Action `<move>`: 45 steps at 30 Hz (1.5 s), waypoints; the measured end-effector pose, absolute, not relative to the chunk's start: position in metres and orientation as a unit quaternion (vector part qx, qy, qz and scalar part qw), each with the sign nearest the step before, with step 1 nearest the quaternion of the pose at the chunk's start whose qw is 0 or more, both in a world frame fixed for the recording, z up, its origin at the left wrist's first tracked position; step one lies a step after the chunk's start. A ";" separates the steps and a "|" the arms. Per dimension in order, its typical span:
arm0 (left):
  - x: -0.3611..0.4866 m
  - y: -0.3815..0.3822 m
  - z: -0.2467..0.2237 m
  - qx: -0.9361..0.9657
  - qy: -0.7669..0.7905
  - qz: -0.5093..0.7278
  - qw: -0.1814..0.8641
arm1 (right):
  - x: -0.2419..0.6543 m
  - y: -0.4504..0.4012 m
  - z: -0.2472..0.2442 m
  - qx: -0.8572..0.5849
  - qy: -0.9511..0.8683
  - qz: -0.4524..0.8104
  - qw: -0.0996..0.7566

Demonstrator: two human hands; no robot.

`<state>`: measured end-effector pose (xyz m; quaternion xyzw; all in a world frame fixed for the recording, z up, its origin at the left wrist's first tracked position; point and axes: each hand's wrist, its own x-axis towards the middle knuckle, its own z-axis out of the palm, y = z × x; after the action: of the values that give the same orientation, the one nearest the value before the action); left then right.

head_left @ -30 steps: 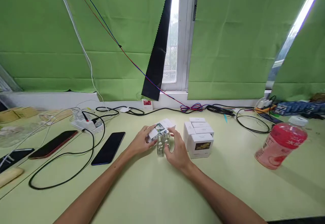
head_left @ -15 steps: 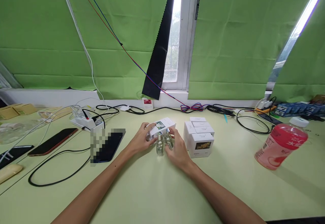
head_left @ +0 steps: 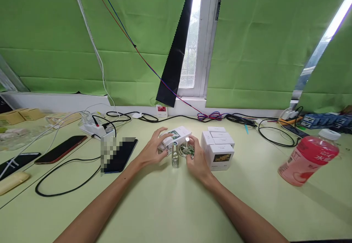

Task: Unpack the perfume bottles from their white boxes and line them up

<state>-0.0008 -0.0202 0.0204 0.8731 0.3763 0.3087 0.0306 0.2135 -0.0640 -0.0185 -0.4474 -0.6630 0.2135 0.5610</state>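
Observation:
My left hand [head_left: 150, 150] rests at the left end of a white box [head_left: 180, 135] with a flower picture, its fingers and thumb apart. Something clear and glassy shows partly between thumb and fingers; its shape is mostly hidden. A small clear glass bottle [head_left: 175, 155] with a silvery top stands upright between my hands. My right hand [head_left: 198, 162] curls its fingers and thumb around a second small glass bottle [head_left: 187, 149], partly covered by the fingers. To the right of that hand stands a group of several white boxes [head_left: 220, 157], the front one with a dark flower picture.
A pink drink bottle [head_left: 308, 160] leans at the right. Phones [head_left: 62, 149], a dark tablet-like device [head_left: 122, 156], and a looped black cable [head_left: 41, 189] lie at the left. A power strip [head_left: 97, 127] and cables run along the back by the window.
The two glass bottles stand farther apart; my right hand has shifted slightly right with its bottle. The fingers of my left hand have loosened at the white box. The view has shifted a little.

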 end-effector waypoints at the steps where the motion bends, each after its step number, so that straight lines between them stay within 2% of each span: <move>1: 0.000 -0.022 0.023 0.873 0.359 0.328 0.023 | 0.214 -0.064 -0.018 -0.450 -0.662 0.216 0.559; 5: 0.011 -0.030 0.025 0.865 0.301 0.401 -0.015 | 0.214 -0.065 -0.018 -0.455 -0.666 0.220 0.549; 9: 0.023 -0.037 0.019 0.878 0.271 0.393 -0.035 | 0.214 -0.066 -0.018 -0.459 -0.678 0.212 0.533; 17: 0.030 -0.040 0.010 0.858 0.335 0.388 -0.007 | 0.213 -0.066 -0.021 -0.428 -0.701 0.178 0.542; 25: 0.030 -0.039 0.011 0.845 0.330 0.420 -0.014 | 0.215 -0.066 -0.021 -0.420 -0.726 0.153 0.523; 30: 0.023 -0.033 0.017 0.773 0.428 0.468 -0.001 | 0.217 -0.064 -0.023 -0.448 -0.732 0.150 0.492; 38: 0.008 -0.007 0.001 0.791 0.488 0.355 0.101 | 0.217 -0.062 -0.024 -0.471 -0.725 0.132 0.484; 45: 0.009 -0.008 -0.001 0.794 0.484 0.355 0.096 | 0.217 -0.066 -0.019 -0.473 -0.717 0.126 0.496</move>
<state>0.0091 -0.0085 -0.0014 0.7941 0.4839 0.3551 0.0960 0.2168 -0.0658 -0.0187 -0.4732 -0.7169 0.1260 0.4963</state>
